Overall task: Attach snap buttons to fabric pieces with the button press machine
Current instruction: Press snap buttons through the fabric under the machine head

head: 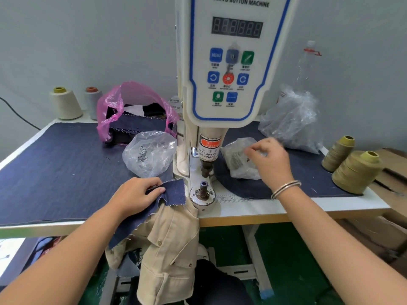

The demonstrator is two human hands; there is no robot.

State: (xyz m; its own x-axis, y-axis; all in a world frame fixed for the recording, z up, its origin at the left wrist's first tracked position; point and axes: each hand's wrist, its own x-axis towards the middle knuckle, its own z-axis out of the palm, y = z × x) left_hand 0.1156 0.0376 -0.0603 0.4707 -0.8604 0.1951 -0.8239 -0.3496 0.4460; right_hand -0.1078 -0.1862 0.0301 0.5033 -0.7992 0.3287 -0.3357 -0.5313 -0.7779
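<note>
The white button press machine (229,62) stands in the middle of the table, its lower die (203,188) sticking up bare under the punch (207,168). My left hand (136,194) pinches a dark blue denim piece (174,192) just left of the die; the piece hangs over the table edge. My right hand (268,159) reaches with curled fingers into a small clear bag of snap buttons (239,161) right of the machine. What its fingertips hold is hidden.
Another clear bag with metal snaps (149,153) lies left of the machine. A pink bag holding denim pieces (132,113) sits behind it. Thread cones (354,172) stand at the right, two more (66,102) at the back left. A beige garment (167,249) hangs below the table.
</note>
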